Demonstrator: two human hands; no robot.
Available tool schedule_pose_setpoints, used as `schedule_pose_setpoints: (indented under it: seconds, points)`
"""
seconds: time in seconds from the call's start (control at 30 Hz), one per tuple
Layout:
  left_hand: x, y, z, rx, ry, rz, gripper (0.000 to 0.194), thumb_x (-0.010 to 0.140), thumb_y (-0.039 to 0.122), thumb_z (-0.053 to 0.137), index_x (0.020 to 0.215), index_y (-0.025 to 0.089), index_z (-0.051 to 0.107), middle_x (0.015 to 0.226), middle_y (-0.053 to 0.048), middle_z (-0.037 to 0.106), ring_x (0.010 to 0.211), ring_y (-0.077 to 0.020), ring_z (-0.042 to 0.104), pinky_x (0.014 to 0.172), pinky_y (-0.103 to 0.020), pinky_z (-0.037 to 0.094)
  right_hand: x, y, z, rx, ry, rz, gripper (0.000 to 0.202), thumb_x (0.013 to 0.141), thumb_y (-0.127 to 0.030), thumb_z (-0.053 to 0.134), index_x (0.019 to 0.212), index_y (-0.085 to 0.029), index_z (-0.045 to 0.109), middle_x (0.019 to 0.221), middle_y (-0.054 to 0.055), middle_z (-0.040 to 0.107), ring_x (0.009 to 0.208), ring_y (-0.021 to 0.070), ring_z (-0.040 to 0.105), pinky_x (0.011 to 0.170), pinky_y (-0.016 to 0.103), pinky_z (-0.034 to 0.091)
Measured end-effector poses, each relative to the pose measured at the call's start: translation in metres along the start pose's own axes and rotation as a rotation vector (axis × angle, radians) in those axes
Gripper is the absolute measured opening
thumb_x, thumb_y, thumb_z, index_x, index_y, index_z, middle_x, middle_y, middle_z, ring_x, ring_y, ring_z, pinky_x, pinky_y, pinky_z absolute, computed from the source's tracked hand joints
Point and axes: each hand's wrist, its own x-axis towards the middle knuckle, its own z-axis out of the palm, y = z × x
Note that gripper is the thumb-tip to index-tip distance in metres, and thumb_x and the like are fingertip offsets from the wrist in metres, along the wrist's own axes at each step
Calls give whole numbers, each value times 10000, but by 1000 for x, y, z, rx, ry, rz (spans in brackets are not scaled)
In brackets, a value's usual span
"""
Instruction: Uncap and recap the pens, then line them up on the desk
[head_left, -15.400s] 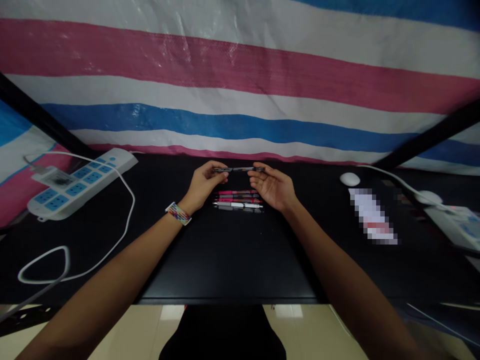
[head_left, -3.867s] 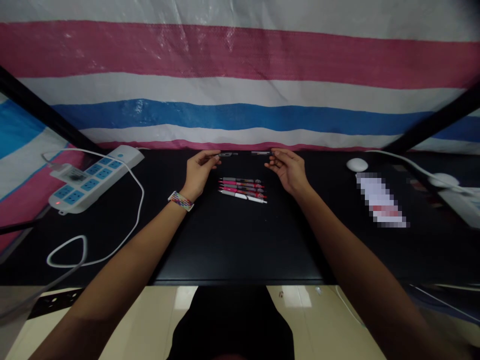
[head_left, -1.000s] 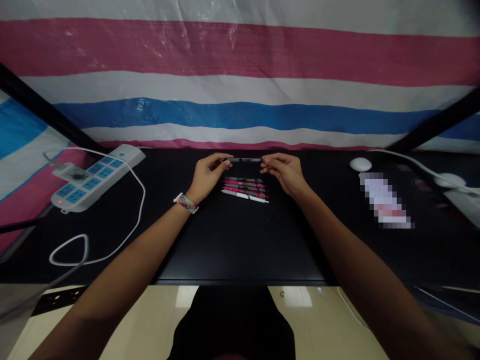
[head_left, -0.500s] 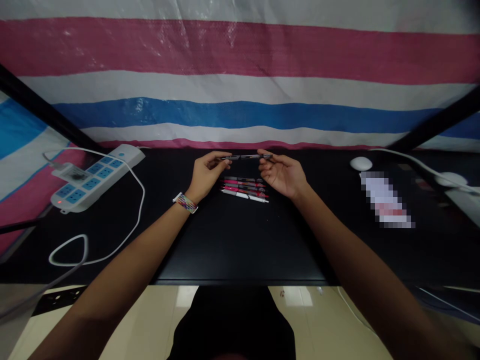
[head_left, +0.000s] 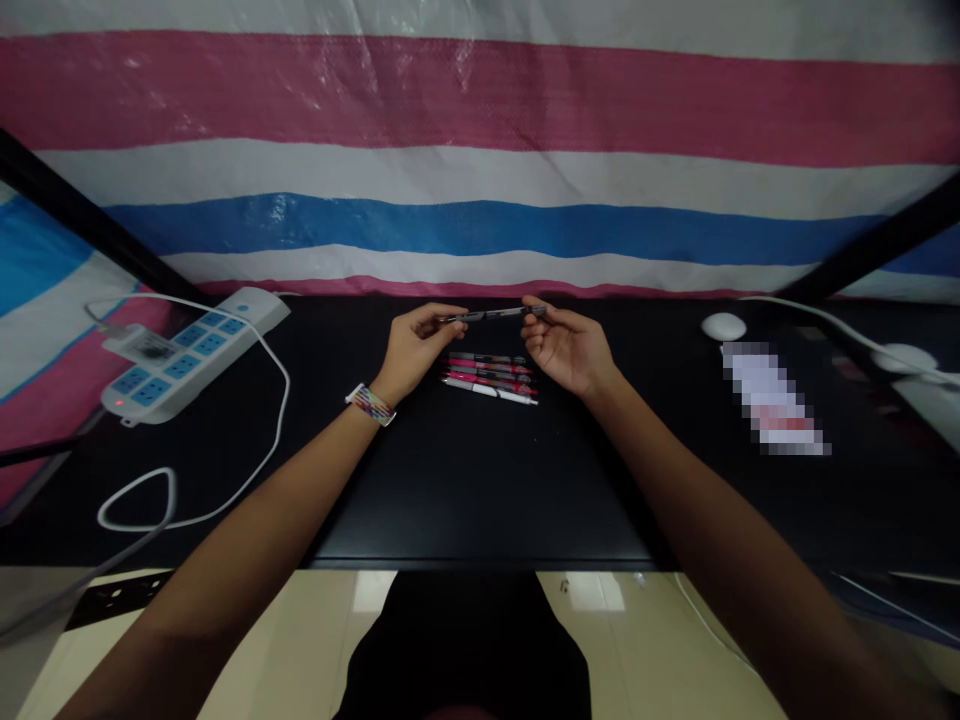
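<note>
Head cam: L hand [head_left: 415, 350] is pinching one end of a dark pen [head_left: 496, 314]; R hand [head_left: 574, 352] is pinching the other end, palm partly showing. Pen is spanning the gap btwn them, approx. level, nr the far edge of the blk table [head_left: 480, 490]. Row of pens [head_left: 484, 379] is lying just in front, w/ a white pen [head_left: 489, 391] nearest. Pwr strip [head_left: 247, 310] is sitting well off to L, white cable [head_left: 288, 385] looping beside it.
</note>
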Motion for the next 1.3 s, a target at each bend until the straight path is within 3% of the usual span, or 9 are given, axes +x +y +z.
schedule_pose_setpoints:
  seconds: [0.13, 0.37, 0.67, 0.87, 1.03, 1.3]
  points:
    - [0, 0, 0, 21, 9, 5, 250, 904, 344, 858, 1101, 190, 851, 943, -78, 853, 879, -203, 803, 861, -357, 663, 0, 1, 1, -4, 22, -19, 307, 989, -265, 584, 1228, -159, 745, 959, 78, 795, 775, 158, 720, 660, 234, 637]
    - [0, 1, 0, 29, -6, 18, 258, 927, 363, 848, 1120, 192, 845, 952, -80, 854, 888, -205, 812, 860, -350, 658, 2, 2, -2, -41, 32, -41, 308, 900, -181, 646, 1187, -162, 756, 886, 61, 795, 727, 140, 698, 633, 216, 611]
    - [1, -5, -1, 39, 27, 24, 249, 911, 371, 869, 1089, 200, 839, 920, -66, 842, 873, -200, 807, 821, -334, 649, -2, 1, 2, -66, 61, -60, 282, 874, -198, 653, 1130, -163, 766, 887, 66, 791, 712, 136, 693, 620, 206, 601]
    - [1, -3, 0, 27, 37, 21, 274, 909, 411, 872, 1081, 201, 840, 945, -76, 852, 875, -203, 811, 835, -344, 655, -4, 0, 5, -63, 45, -67, 303, 927, -317, 660, 1164, -164, 771, 998, 96, 819, 760, 163, 709, 621, 239, 622]
    - [1, -4, 0, 39, 38, 4, 241, 910, 379, 866, 1081, 211, 836, 949, -75, 848, 883, -208, 809, 832, -352, 656, -3, 2, 4, -82, 72, -79, 297, 894, -224, 678, 1166, -158, 778, 952, 83, 808, 769, 147, 713, 654, 222, 616]
    - [1, -4, 0, 42, 30, 17, 234, 916, 371, 858, 1087, 214, 833, 953, -74, 845, 885, -204, 809, 835, -348, 656, -4, 2, 7, -102, 109, -73, 298, 892, -215, 686, 1170, -163, 778, 942, 75, 803, 762, 142, 713, 651, 210, 612]
